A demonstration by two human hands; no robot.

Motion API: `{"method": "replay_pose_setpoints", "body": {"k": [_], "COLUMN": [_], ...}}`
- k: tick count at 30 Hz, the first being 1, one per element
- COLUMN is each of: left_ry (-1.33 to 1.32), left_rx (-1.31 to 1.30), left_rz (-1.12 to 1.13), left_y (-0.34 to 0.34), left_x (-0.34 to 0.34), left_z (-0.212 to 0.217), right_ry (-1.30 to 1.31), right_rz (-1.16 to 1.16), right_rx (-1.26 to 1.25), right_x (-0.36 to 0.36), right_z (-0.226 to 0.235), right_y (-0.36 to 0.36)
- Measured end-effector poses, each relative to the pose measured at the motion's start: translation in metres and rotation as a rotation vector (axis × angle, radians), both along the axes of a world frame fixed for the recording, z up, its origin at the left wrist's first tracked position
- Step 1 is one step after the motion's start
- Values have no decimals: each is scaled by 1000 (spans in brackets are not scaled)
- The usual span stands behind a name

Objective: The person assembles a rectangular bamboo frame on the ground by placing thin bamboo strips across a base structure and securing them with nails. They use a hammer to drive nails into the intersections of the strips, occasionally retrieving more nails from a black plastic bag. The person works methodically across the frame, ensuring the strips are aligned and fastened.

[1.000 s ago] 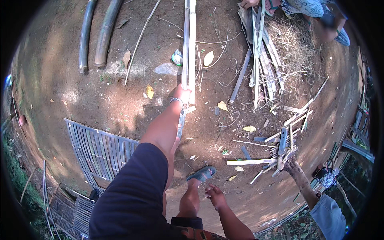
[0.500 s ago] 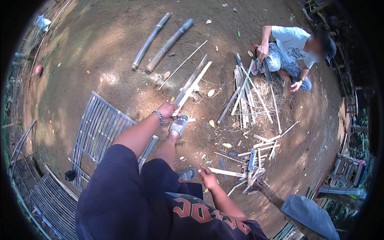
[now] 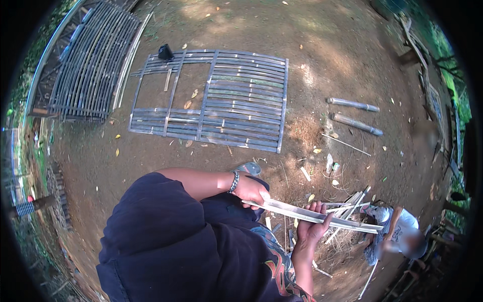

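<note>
Long pale split-bamboo strips (image 3: pixel 289 209), at least two lying side by side, slant across in front of my body. My left hand (image 3: pixel 252 190), with a chain bracelet at the wrist, is closed round their near left end. Farther along, my right hand (image 3: pixel 311 227) holds the same strips from below, its thumb and fingers about them. The far end of the strips reaches over a pile of loose bamboo slats (image 3: pixel 356 205) on the ground. One of my sandals (image 3: pixel 249 168) shows beyond my left hand.
A bamboo lattice panel (image 3: pixel 201 121) lies ahead on the dirt, a small black object (image 3: pixel 165 52) on its corner. A slatted bamboo platform (image 3: pixel 83 75) stands upper left. Two bamboo poles (image 3: pixel 354 104) and a thin stick (image 3: pixel 347 144) lie right. Another person (image 3: pixel 397 229) sits beyond the slats.
My view has swung left, bringing the whole lattice panel into sight. The strips came from out ahead to across my body, and my right hand, empty before, now holds them too.
</note>
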State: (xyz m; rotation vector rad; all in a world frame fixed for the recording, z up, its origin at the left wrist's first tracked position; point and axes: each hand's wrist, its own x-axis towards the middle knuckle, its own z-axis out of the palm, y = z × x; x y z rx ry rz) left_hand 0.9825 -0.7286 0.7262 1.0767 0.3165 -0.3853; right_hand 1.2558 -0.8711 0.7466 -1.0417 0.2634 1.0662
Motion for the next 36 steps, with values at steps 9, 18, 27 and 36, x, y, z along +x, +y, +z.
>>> {"method": "replay_pose_setpoints", "body": {"k": [9, 18, 27, 36], "left_ry": [158, 241, 429, 481], "left_rx": [84, 307, 262, 310], "left_rz": [319, 576, 832, 599], "left_y": [-46, -69, -134, -184], "left_x": [-188, -390, -580, -610], "left_z": [-15, -11, 17, 50], "right_ry": [-141, -230, -296, -2366], "right_rz": [197, 440, 1201, 1630], "right_rx": [-166, -266, -295, 222], "right_x": [-167, -473, -588, -574], "right_z": [-2, -24, -11, 31], "right_y": [84, 128, 89, 13]}}
